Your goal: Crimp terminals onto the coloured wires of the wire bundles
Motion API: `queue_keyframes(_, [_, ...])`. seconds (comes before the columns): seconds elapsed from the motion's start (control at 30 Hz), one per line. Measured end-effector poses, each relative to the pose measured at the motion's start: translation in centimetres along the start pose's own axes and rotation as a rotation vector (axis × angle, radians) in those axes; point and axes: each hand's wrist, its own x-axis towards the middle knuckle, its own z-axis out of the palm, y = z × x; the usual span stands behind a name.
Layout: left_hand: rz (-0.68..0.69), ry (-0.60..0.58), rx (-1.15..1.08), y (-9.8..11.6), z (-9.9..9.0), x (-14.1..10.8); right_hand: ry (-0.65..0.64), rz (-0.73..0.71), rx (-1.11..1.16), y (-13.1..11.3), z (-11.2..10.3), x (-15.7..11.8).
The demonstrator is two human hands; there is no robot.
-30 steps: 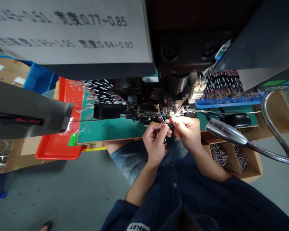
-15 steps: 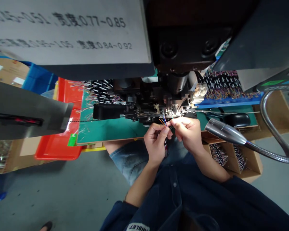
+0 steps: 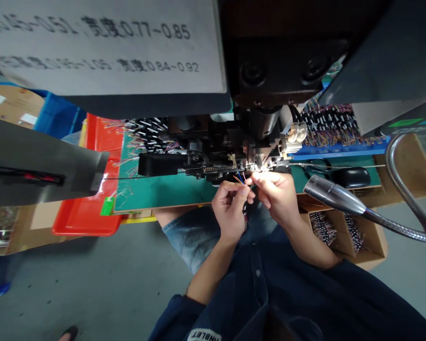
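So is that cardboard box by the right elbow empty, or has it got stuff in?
Not empty: bundles of wires show in two sections of the cardboard box. I can't tell how deep they go.

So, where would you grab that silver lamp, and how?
I'd wrap the right hand around the thick, straight barrel of the silver lamp, coming from above. It lies slightly slanted, with nothing covering its upper side. I'd avoid its front end, which faces the hands, and the thin, curved neck behind, which would probably bend if gripped.
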Motion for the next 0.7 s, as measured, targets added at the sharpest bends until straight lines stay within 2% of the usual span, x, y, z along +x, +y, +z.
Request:
queue_keyframes(0.17, [-0.014,-0.003,0.003,0.1,-0.1,0.0,-0.018,-0.018,-0.009,-0.5,0.1,0.0])
queue_keyframes(0.4, [-0.01,-0.068,0.003,-0.1,-0.4,0.0,-0.051,-0.068,-0.104,-1.9,0.3,-0.5])
queue_keyframes(0.7, [-0.012,-0.034,0.034,-0.2,-0.5,0.1,-0.017,-0.036,-0.073,-0.7,-0.2,-0.3])
